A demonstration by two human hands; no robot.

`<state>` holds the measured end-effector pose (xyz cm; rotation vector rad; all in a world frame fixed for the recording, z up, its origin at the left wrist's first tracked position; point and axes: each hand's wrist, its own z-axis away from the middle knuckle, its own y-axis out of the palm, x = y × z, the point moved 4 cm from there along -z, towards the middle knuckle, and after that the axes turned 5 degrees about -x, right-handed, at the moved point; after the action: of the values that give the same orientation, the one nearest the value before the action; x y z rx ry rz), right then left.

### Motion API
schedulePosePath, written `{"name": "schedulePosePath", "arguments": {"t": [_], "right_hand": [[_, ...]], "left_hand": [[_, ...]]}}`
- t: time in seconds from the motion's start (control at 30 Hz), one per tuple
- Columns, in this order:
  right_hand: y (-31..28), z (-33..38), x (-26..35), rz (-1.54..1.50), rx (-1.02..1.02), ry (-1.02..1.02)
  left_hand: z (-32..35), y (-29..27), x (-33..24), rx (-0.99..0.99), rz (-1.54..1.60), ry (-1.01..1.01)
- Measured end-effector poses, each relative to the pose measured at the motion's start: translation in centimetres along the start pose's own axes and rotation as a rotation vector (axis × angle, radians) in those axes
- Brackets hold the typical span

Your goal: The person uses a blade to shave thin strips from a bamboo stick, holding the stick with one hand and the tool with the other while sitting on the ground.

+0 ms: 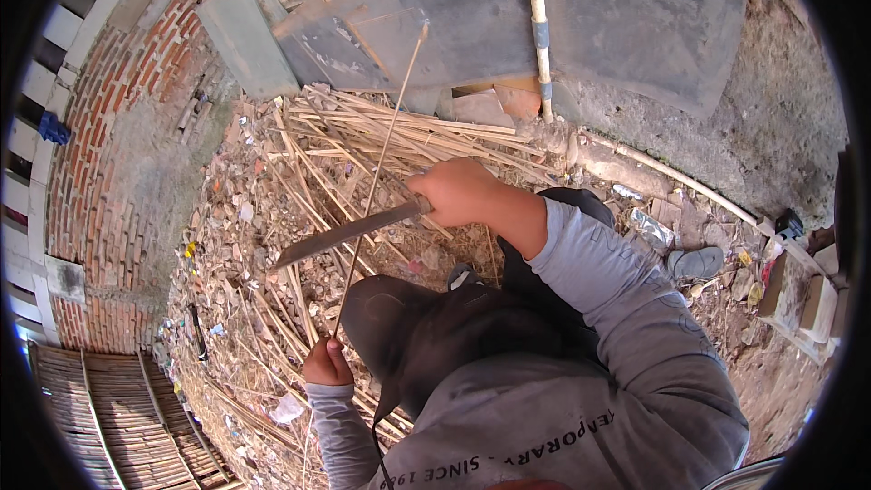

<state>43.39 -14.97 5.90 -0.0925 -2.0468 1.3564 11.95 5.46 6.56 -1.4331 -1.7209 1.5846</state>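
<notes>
My right hand [458,191] is closed round the handle of a machete [349,232], whose long, flat blade points left across the picture. Beneath my left knee, my left hand [327,364] grips the near end of a thin bamboo strip [385,150]. The strip slants up and away to the far wall side, and the blade crosses it at about its middle. From here I cannot tell whether blade and strip touch. The handle is mostly hidden inside my right fist.
Many split bamboo strips [426,122] lie heaped ahead and on the littered ground. A pale pipe [537,27] stands against the grey panels [635,18]. To the left rises a brick wall [100,181]; a slatted bamboo panel [127,417] is at lower left. A sandal [696,262] lies at right.
</notes>
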Motion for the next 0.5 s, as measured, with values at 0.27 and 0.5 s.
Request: {"name": "schedulePosePath", "arguments": {"t": [0.27,0.5], "right_hand": [[-1.6,-0.2,-1.9,-0.032,-0.089,0.157],[0.4,0.1,1.0,0.007,0.088,-0.011]], "left_hand": [[0.9,-0.4,0.9,-0.007,-0.053,-0.029],[0.0,0.2,-0.2,0.055,-0.066,0.002]]}}
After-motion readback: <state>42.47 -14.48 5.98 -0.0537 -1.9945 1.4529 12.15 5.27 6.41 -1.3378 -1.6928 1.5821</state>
